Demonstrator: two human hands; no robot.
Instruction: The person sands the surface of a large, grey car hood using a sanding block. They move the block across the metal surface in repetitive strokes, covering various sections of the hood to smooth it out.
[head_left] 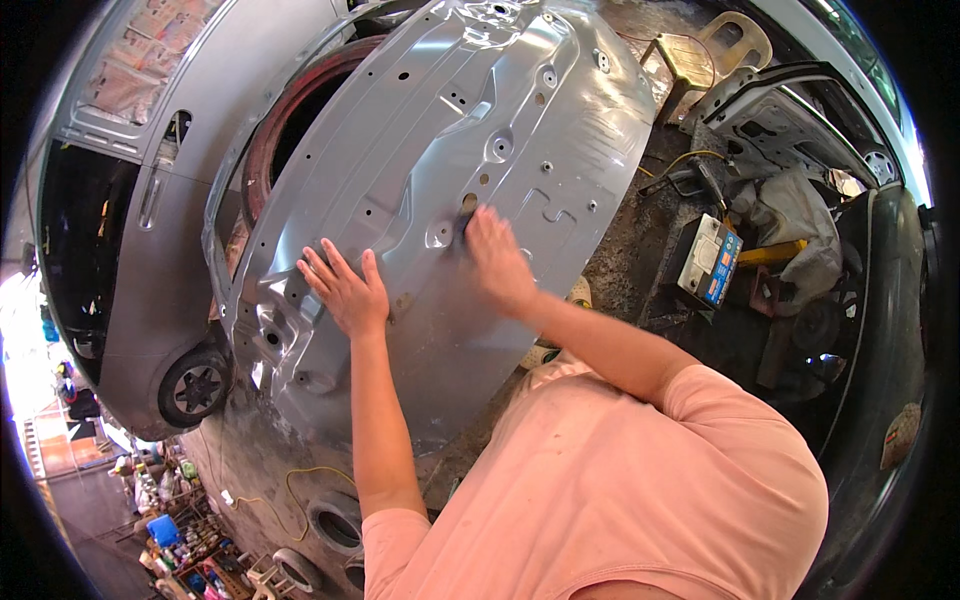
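Note:
A large pressed sheet-metal car panel (340,160), silvery grey with stamped ridges and holes, lies in front of me. My left hand (352,292) rests flat on its near left part, fingers spread. My right hand (497,262) presses on the panel near its middle, next to a round hole, fingers bent and blurred by motion. Something small and dark (464,222) shows at the right fingertips, mostly covered by the hand; its kind is not clear. The surface around and below the right hand looks duller than the shiny far end.
A grey car body (165,250) with a wheel (195,387) stands at the left. Right of the panel are a car battery (705,262), a detached door (800,120) and a plastic chair (735,42). Tyres (335,522), a yellow cable (290,490) and cluttered supplies (185,530) occupy the lower left floor.

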